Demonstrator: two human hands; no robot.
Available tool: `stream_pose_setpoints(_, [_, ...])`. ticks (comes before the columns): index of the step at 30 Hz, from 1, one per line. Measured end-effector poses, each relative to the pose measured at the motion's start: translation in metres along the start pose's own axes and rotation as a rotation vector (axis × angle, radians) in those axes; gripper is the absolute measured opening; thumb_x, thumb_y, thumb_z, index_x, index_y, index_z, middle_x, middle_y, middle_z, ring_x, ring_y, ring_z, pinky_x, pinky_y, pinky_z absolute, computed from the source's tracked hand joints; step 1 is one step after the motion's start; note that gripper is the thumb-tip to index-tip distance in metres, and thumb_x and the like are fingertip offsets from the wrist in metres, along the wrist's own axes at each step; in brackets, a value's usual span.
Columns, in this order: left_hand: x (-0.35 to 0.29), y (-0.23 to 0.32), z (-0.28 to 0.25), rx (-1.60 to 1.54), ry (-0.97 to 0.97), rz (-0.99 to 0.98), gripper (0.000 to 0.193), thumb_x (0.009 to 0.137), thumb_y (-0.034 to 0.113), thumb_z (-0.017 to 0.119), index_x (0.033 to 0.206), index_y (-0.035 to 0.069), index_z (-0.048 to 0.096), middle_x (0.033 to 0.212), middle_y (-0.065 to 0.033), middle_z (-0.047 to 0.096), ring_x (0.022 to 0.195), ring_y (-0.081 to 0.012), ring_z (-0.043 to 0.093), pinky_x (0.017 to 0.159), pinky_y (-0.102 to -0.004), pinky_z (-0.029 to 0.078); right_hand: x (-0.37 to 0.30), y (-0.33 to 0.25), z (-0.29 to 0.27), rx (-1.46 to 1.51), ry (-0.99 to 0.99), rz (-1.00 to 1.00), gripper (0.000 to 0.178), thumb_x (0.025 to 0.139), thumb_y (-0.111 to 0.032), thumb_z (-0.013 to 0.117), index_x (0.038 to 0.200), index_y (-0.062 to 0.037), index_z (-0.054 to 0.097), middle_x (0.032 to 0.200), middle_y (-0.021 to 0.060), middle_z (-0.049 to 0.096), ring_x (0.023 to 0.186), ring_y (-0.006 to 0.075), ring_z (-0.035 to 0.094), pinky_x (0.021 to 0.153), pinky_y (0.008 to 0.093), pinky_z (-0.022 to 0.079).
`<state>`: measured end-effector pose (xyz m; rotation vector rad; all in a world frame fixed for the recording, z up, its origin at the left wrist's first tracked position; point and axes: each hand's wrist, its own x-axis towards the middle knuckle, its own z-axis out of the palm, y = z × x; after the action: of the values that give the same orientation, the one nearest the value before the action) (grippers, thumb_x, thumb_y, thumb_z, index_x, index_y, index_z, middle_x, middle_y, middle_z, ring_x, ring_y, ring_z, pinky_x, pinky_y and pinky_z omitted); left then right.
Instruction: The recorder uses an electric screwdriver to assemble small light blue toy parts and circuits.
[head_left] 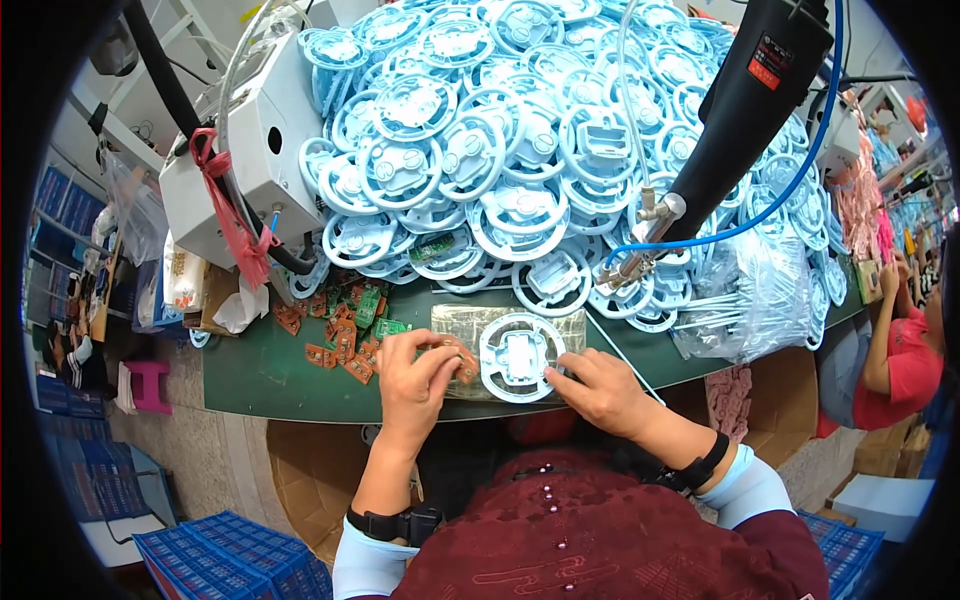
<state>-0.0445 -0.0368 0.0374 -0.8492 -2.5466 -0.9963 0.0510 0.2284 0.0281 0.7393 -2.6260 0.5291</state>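
Observation:
A light blue plastic toy steering wheel (523,358) lies on a tape-covered pad (452,322) at the front of the table. My right hand (605,392) pinches its right rim between thumb and fingers. Just left of the wheel, my left hand (412,375) has its fingers closed on a small orange circuit board (462,362), partly hidden behind the fingertips. Beside that hand lies a loose heap of orange boards (345,338) and green boards (366,302).
A big pile of light blue steering wheels (470,150) fills the back of the green table (262,370). An air-fed screwdriver (640,250) hangs at the right over bagged white sticks (750,305). A white machine box (275,130) stands left. Another person (900,350) works at far right.

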Motion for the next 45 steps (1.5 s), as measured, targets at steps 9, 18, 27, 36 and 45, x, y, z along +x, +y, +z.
stream_pose_setpoints(9, [0.021,0.014,0.002,-0.019,-0.114,0.156,0.022,0.075,0.01,0.077,0.095,0.015,0.07,0.102,0.0008,0.065,0.098,-0.0228,0.058,0.086,-0.0384,0.038,0.006,0.002,0.0,0.022,0.025,-0.059,0.031,0.078,-0.009,0.065,0.108,-0.0027,0.065,0.108,0.0107,0.063,0.089,0.0252,0.064,0.071,0.0344,0.052])
stream_pose_setpoints(18, [0.01,0.001,-0.054,-0.205,0.342,-0.216,0.012,0.085,0.0,0.071,0.096,0.002,0.071,0.106,-0.0087,0.063,0.097,-0.0242,0.058,0.082,-0.0335,0.048,0.071,0.01,0.016,1.225,0.351,0.841,0.018,0.097,-0.013,0.062,0.099,0.0042,0.064,0.09,0.0077,0.069,0.074,0.0135,0.07,0.066,0.0261,0.054])
stream_pose_setpoints(27, [-0.009,0.003,-0.043,-0.111,0.093,-0.085,0.018,0.077,0.002,0.076,0.094,0.006,0.072,0.107,-0.0085,0.064,0.099,-0.0273,0.057,0.086,-0.0373,0.044,0.014,0.004,0.0,0.047,0.142,-0.088,0.03,0.074,-0.006,0.065,0.103,0.0013,0.065,0.107,0.0162,0.063,0.093,0.0317,0.066,0.076,0.0392,0.055])
stream_pose_setpoints(36, [0.014,0.031,0.005,-0.098,-0.161,0.221,0.022,0.073,0.011,0.078,0.094,0.014,0.07,0.103,-0.0001,0.065,0.1,-0.0239,0.059,0.088,-0.04,0.038,-0.006,0.001,0.01,0.01,0.116,-0.069,0.029,0.077,-0.011,0.064,0.104,-0.0012,0.066,0.112,0.0141,0.063,0.099,0.03,0.066,0.083,0.0382,0.055])
stream_pose_setpoints(45, [0.014,0.031,0.028,-0.02,-0.23,0.269,0.023,0.074,0.011,0.076,0.095,0.014,0.069,0.105,0.0017,0.065,0.102,-0.0231,0.058,0.089,-0.04,0.037,-0.005,-0.001,0.009,0.007,0.12,-0.074,0.029,0.077,-0.012,0.063,0.104,-0.002,0.065,0.112,0.013,0.064,0.1,0.0285,0.065,0.084,0.0383,0.053])
